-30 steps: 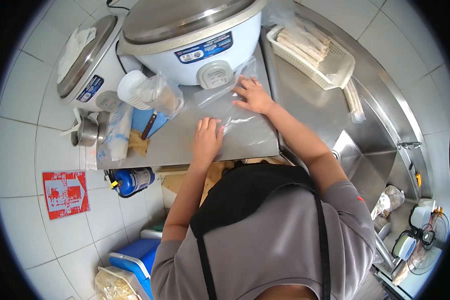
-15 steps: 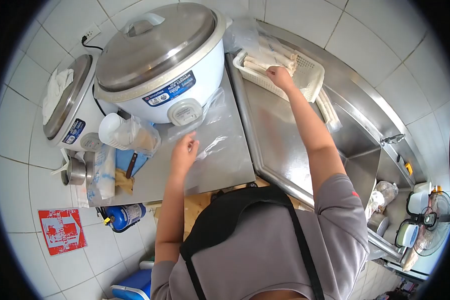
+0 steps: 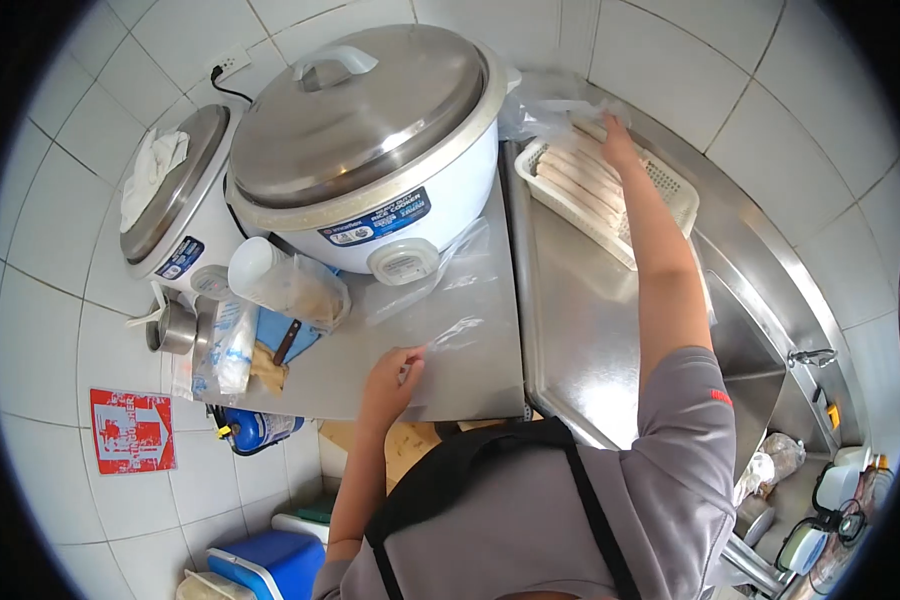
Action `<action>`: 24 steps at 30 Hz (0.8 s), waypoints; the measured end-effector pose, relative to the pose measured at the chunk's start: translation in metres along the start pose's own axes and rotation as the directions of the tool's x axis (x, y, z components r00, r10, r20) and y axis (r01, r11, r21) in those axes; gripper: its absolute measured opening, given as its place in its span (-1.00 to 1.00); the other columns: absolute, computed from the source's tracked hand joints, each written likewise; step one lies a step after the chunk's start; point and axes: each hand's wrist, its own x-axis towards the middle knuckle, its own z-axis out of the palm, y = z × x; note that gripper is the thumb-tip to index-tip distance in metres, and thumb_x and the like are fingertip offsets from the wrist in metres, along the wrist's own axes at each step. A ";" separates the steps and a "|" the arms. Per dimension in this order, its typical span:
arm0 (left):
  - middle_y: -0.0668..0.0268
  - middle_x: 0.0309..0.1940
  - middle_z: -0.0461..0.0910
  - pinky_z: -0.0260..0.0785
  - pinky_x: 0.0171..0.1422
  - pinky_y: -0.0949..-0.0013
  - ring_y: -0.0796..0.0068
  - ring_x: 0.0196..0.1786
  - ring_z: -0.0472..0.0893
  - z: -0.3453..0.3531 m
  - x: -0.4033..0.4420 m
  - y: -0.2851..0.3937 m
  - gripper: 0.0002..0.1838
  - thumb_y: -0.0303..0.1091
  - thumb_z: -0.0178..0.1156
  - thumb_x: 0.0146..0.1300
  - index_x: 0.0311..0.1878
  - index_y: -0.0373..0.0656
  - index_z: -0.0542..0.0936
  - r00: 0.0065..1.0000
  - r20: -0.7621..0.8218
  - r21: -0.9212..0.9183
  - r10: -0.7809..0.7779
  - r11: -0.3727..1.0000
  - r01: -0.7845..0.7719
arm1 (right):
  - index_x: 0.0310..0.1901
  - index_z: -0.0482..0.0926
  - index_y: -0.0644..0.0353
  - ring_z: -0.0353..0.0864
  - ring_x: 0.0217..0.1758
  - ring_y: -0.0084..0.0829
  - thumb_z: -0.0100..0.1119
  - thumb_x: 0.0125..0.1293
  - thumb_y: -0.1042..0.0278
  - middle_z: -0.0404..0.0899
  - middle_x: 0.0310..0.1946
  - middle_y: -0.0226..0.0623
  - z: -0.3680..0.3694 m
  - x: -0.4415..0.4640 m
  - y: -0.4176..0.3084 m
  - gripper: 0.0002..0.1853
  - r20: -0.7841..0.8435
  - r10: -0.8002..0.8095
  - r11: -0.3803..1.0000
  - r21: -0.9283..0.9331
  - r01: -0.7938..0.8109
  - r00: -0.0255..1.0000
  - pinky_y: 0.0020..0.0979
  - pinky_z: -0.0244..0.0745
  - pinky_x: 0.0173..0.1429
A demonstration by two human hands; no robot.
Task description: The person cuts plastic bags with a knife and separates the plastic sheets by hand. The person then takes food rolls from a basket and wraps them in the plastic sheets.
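Observation:
My left hand [image 3: 392, 383] is above the steel counter, its thumb and fingers pinching the edge of a thin clear plastic bag [image 3: 458, 335]. My right hand [image 3: 618, 143] reaches to the far side of a white perforated basket [image 3: 680, 195]. Its fingers are closed at the edge of clear plastic sheeting [image 3: 560, 112], though the fingertips are partly hidden. Several pale, long rolls [image 3: 582, 185] lie side by side in the basket, with my right forearm crossing over its near part.
A large rice cooker [image 3: 370, 140] stands behind my left hand, a smaller one [image 3: 175, 190] farther left. Plastic cups [image 3: 260, 270], a brown-handled knife [image 3: 287, 342] and a blue cloth [image 3: 275, 325] lie on the counter [image 3: 370, 345]. A steel sink [image 3: 735, 330] is at right.
My right hand has moved to the far end of the basket, and the plastic has shifted back, uncovering more rolls. My left hand has come nearer my body. The view has shifted.

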 end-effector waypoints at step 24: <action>0.19 -0.22 0.61 0.39 -0.03 0.41 0.41 -0.18 0.58 0.029 0.010 0.014 -0.79 -0.37 0.11 0.32 -0.08 -0.27 0.59 0.969 0.196 -0.143 0.152 0.982 -0.125 | -0.25 0.61 0.19 0.60 -0.15 -0.01 0.28 -0.22 0.54 0.62 -0.28 -0.04 -0.157 -0.001 -0.139 -0.65 0.450 -0.140 0.813 -0.456 0.362 0.882 -0.12 0.50 -0.12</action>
